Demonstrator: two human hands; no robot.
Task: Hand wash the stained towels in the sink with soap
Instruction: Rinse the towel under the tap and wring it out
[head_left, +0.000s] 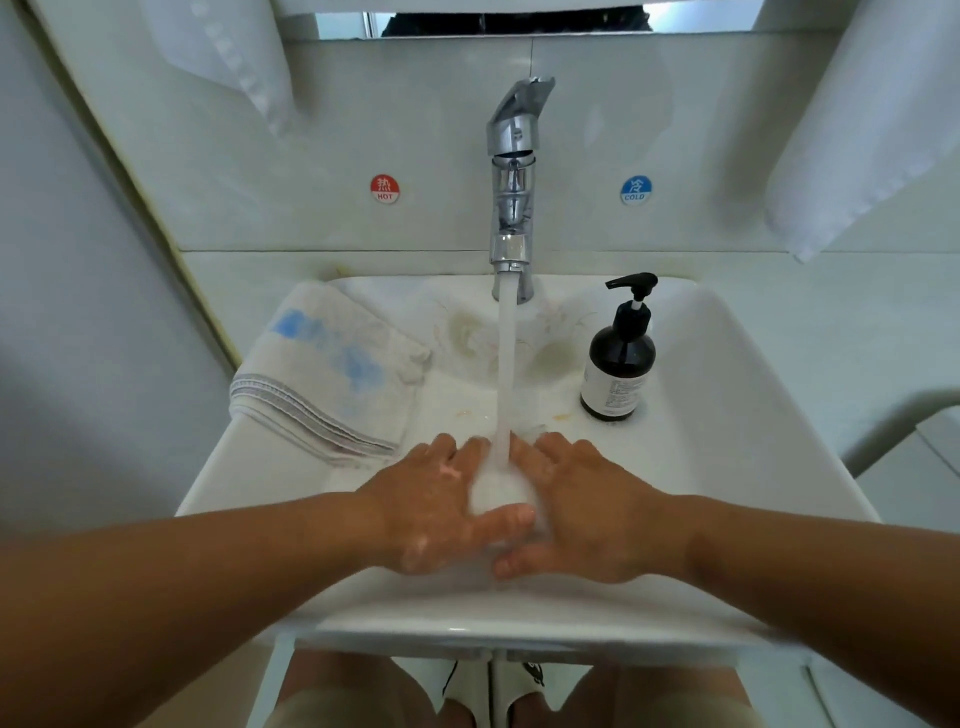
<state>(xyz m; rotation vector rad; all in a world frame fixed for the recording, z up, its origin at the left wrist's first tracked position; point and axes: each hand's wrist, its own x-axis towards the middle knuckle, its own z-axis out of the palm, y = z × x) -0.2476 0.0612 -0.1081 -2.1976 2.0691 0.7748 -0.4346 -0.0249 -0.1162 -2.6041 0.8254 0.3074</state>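
Observation:
Water runs from the chrome tap (513, 208) in a steady stream onto my two hands, which meet over the white sink (727, 395). My left hand (436, 509) is palm down with straight fingers and soap foam on its back. My right hand (576, 509) lies beside it, fingers straight, thumb under the left thumb. Neither hand holds anything. A folded white towel with blue stains (332, 374) rests on the sink's left rim. A dark soap pump bottle (619, 358) stands on the right side of the sink.
Red HOT (384, 188) and blue COLD (636, 190) stickers sit on the tiled wall beside the tap. White towels hang at the upper left (228, 57) and upper right (852, 156). Brownish marks stain the sink near the tap's base.

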